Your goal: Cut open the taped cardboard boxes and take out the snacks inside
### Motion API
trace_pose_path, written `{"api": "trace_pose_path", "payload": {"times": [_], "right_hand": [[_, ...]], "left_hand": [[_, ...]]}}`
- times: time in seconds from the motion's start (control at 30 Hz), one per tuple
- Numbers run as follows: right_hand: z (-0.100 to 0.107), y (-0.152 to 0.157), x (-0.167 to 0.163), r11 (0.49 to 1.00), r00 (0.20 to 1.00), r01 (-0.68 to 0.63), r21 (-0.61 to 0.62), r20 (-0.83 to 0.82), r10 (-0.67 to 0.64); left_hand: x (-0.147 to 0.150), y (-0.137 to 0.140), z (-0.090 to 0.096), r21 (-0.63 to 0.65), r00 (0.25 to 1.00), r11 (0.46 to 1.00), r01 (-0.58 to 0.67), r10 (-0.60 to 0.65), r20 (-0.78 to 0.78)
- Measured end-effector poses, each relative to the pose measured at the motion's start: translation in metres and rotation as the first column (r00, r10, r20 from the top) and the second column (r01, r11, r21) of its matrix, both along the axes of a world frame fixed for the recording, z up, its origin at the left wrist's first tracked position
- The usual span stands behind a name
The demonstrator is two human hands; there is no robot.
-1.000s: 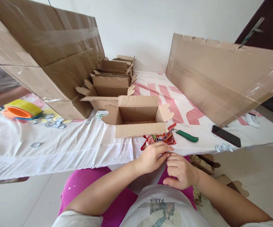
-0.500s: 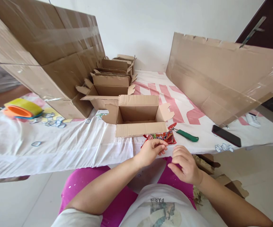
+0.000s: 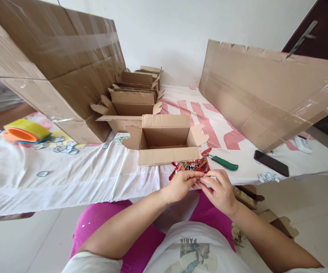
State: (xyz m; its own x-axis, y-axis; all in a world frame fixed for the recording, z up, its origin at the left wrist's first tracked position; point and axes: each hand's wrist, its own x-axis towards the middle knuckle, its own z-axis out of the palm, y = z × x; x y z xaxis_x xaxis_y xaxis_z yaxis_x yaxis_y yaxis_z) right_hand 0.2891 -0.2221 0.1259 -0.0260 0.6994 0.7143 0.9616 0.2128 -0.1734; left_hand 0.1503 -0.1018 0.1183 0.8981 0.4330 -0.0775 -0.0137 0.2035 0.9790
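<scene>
My left hand (image 3: 182,184) and my right hand (image 3: 219,189) meet at their fingertips over the table's front edge. Both are closed in a pinch, and whatever is between the fingers is too small or hidden to make out. Just beyond them lies a red printed packet (image 3: 193,165), partly covered by my hands and by the box. Behind it stands an open cardboard box (image 3: 166,155) with its flaps spread. A green-handled tool (image 3: 223,162) rests right of the packet, its metal end partly hidden by the packet.
Several open boxes (image 3: 134,98) line up behind, beside a taped carton stack (image 3: 75,68). A large cardboard panel (image 3: 260,87) stands at right. A phone (image 3: 271,163), small clear-and-blue pieces (image 3: 268,177) and a yellow-orange foam roll (image 3: 27,131) lie on the cloth. Another person's arm (image 3: 7,116) shows at left.
My right hand has moved left and its fingertips now touch those of my left hand. The left hand has shifted slightly. Box, packet and tool stay in place.
</scene>
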Motion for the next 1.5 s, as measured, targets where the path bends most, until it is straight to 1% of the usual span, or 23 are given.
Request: {"api": "trace_pose_path", "payload": {"times": [0.1,0.2,0.27,0.33,0.43,0.5,0.57,0.63,0.73,0.8,0.83,0.9,0.97,1.07,1.13,1.2,1.27,1.3,1.33,1.4,1.47,1.5], "right_hand": [[-0.003,0.000,0.001,1.000,0.999,-0.001,-0.002,0.034,0.001],[-0.004,-0.001,0.004,0.998,1.000,-0.026,-0.055,0.012,0.027],[-0.005,-0.003,0.009,0.992,0.998,-0.042,-0.123,-0.060,0.034],[-0.006,-0.007,0.017,0.981,0.984,-0.064,-0.186,-0.177,0.030],[-0.007,-0.014,0.029,0.976,0.927,-0.072,-0.208,-0.375,-0.011],[-0.008,-0.018,0.036,0.975,0.873,-0.027,-0.220,-0.480,-0.084],[-0.010,-0.021,0.044,0.966,0.813,0.024,-0.258,-0.557,-0.169],[-0.014,-0.024,0.059,0.950,0.766,0.072,-0.302,-0.594,-0.247],[-0.028,-0.035,0.097,0.906,0.742,0.224,-0.359,-0.540,-0.397],[-0.040,-0.049,0.125,0.864,0.738,0.325,-0.384,-0.468,-0.486],[-0.047,-0.056,0.136,0.850,0.739,0.349,-0.395,-0.441,-0.509],[-0.058,-0.072,0.150,0.839,0.759,0.351,-0.417,-0.398,-0.515],[-0.067,-0.083,0.150,0.839,0.794,0.328,-0.433,-0.356,-0.494],[-0.074,-0.090,0.138,0.846,0.837,0.301,-0.440,-0.303,-0.456],[-0.077,-0.090,0.134,0.844,0.846,0.309,-0.438,-0.280,-0.455],[-0.081,-0.090,0.140,0.833,0.835,0.340,-0.437,-0.268,-0.481],[-0.090,-0.095,0.154,0.803,0.795,0.406,-0.436,-0.265,-0.546],[-0.097,-0.099,0.162,0.778,0.762,0.451,-0.437,-0.265,-0.591],[-0.105,-0.106,0.170,0.745,0.721,0.499,-0.444,-0.264,-0.640],[-0.127,-0.122,0.179,0.663,0.631,0.574,-0.481,-0.256,-0.732],[-0.152,-0.140,0.175,0.584,0.561,0.592,-0.556,-0.236,-0.794],[-0.164,-0.149,0.167,0.552,0.541,0.580,-0.599,-0.223,-0.811]], "left_hand": [[0.000,-0.001,-0.001,-0.004,0.999,0.999,0.036,-0.036,0.006],[-0.001,-0.003,-0.004,-0.020,0.995,0.995,0.103,-0.103,0.007],[-0.002,-0.004,-0.005,-0.055,0.988,0.986,0.155,-0.154,0.015],[-0.003,-0.005,-0.006,-0.094,0.985,0.981,0.170,-0.167,0.035],[-0.002,-0.005,-0.007,-0.117,0.989,0.983,0.141,-0.134,0.064],[-0.001,-0.005,-0.007,-0.117,0.990,0.985,0.130,-0.124,0.061],[-0.001,-0.006,-0.006,-0.110,0.991,0.985,0.131,-0.126,0.048],[-0.001,-0.006,-0.004,-0.074,0.993,0.991,0.115,-0.113,0.032],[-0.002,-0.005,0.001,0.075,0.999,0.997,0.032,-0.033,0.010],[-0.002,-0.003,0.005,0.175,1.000,0.984,-0.018,0.021,-0.017],[-0.003,-0.002,0.006,0.198,0.999,0.980,-0.027,0.035,-0.035],[-0.003,0.000,0.008,0.200,0.996,0.979,-0.035,0.050,-0.070],[-0.003,0.000,0.008,0.197,0.994,0.979,-0.049,0.068,-0.090],[-0.002,-0.003,0.006,0.231,0.991,0.970,-0.072,0.097,-0.097],[-0.002,-0.004,0.004,0.254,0.991,0.965,-0.066,0.092,-0.092],[-0.001,-0.004,0.003,0.311,0.994,0.949,-0.039,0.070,-0.089],[0.000,-0.003,0.003,0.404,0.997,0.915,-0.015,0.045,-0.065],[0.000,-0.002,0.003,0.450,0.998,0.893,-0.011,0.034,-0.045],[0.001,-0.001,0.003,0.488,0.999,0.873,-0.011,0.026,-0.025],[0.002,0.001,0.003,0.536,1.000,0.844,-0.009,0.016,-0.007],[0.003,0.002,0.002,0.554,1.000,0.832,0.012,0.005,-0.029],[0.004,0.001,0.002,0.556,0.999,0.831,0.025,-0.001,-0.043]]}}
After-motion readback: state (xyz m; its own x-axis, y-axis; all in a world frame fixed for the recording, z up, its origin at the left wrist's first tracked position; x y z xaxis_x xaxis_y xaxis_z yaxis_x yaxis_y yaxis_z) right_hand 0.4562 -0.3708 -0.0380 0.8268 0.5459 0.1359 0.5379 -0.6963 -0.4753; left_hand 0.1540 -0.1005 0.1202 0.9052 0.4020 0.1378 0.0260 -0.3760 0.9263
